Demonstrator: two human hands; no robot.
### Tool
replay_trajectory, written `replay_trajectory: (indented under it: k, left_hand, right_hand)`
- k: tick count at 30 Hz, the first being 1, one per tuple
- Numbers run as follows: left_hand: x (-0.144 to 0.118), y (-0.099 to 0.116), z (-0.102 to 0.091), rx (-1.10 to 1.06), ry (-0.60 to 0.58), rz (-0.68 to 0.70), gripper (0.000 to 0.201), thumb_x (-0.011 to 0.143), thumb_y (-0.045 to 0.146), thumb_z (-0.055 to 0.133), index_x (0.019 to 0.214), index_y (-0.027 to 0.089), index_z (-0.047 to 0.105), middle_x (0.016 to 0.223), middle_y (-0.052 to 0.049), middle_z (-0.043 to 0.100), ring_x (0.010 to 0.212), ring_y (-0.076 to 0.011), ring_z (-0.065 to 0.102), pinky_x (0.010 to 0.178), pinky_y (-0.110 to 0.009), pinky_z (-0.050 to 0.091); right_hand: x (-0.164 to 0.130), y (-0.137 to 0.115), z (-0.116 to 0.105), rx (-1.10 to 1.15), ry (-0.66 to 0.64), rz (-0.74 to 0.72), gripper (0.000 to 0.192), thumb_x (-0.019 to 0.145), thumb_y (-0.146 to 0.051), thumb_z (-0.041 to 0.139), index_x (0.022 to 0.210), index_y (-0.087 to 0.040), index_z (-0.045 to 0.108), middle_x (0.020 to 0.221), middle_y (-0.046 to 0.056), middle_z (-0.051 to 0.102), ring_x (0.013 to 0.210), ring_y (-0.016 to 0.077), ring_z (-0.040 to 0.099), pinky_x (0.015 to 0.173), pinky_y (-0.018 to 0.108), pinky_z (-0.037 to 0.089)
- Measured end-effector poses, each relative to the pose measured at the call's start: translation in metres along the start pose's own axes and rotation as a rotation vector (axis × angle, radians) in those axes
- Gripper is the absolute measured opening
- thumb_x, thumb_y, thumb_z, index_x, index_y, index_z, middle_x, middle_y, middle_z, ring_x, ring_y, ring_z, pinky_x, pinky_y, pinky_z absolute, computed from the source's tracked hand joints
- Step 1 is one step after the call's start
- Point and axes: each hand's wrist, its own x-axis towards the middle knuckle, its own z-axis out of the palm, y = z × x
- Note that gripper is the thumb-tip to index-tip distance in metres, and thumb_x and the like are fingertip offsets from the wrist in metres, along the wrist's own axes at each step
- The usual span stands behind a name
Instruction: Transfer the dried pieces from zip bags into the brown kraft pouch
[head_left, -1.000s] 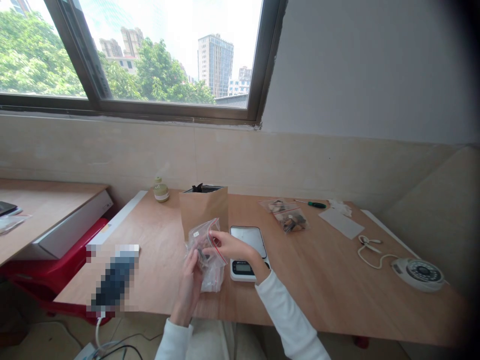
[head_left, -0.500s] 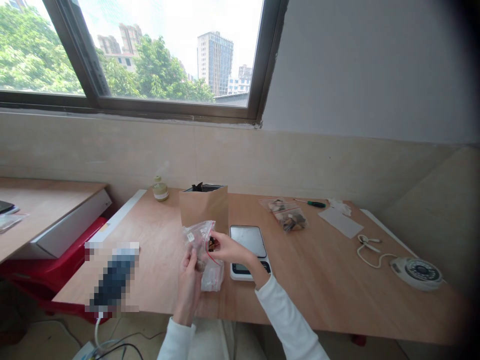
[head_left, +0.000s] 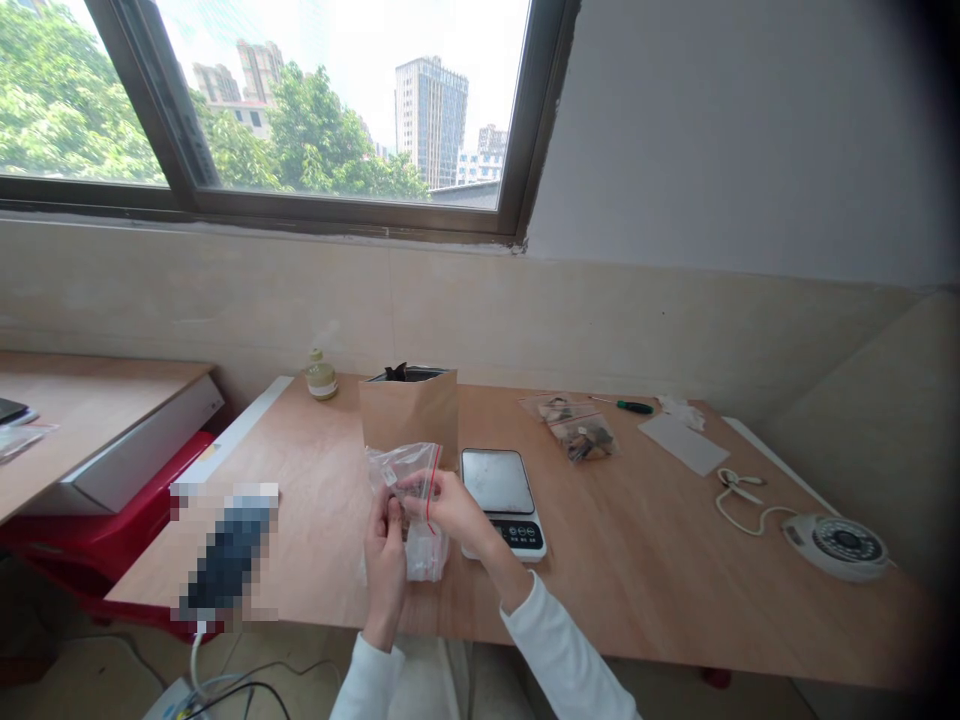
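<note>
My left hand [head_left: 386, 545] is closed on a clear zip bag [head_left: 382, 462] with a red seal line, its thumb pressed on the near side. Through the bag's mouth, on the right, reach the fingers of my right hand [head_left: 456, 508]. They are drawn together inside the plastic; what they hold there is hard to see. Below both hands more clear zip bags [head_left: 426, 558] lie on the table. A kitchen scale [head_left: 496, 482] with a bare plate stands just right of them. Behind the zip bag is an upright brown paper bag [head_left: 409, 412], with dark pieces showing at its top.
Zip bags of brown pieces [head_left: 585, 438] lie at the back right, near a green-handled screwdriver [head_left: 634, 407] and a white sheet [head_left: 682, 445]. A round white device [head_left: 836, 546] with a cord sits far right. A small bottle [head_left: 321, 377] and a blurred dark slab [head_left: 229, 550] are left.
My right hand has pushed its fingers leftward into the zip bag. The dark brown pieces seen in it before are now hard to make out. More of the scale's panel shows.
</note>
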Motion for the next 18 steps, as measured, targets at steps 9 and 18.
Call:
replay_trajectory:
  k: [9, 18]
  left_hand:
    - [-0.001, 0.002, 0.003, -0.107, 0.056, -0.075, 0.046, 0.081, 0.044, 0.061, 0.122, 0.021, 0.059, 0.117, -0.007, 0.066, 0.113, -0.0205, 0.058, 0.096, -0.031, 0.045]
    - [0.007, 0.003, -0.001, -0.312, 0.095, -0.119, 0.042, 0.087, 0.038, 0.055, 0.128, 0.027, 0.053, 0.139, -0.004, 0.051, 0.129, -0.0204, 0.046, 0.108, -0.035, 0.036]
  right_hand:
    - [0.003, 0.001, -0.013, 0.173, 0.055, 0.059, 0.038, 0.055, -0.033, 0.081, 0.086, -0.014, 0.072, 0.085, 0.006, 0.071, 0.076, 0.0192, 0.064, 0.072, 0.032, 0.051]
    - [0.02, -0.013, -0.032, 0.281, 0.246, -0.088, 0.039, 0.062, -0.032, 0.078, 0.097, -0.016, 0.07, 0.099, 0.008, 0.07, 0.088, 0.0176, 0.062, 0.08, 0.03, 0.049]
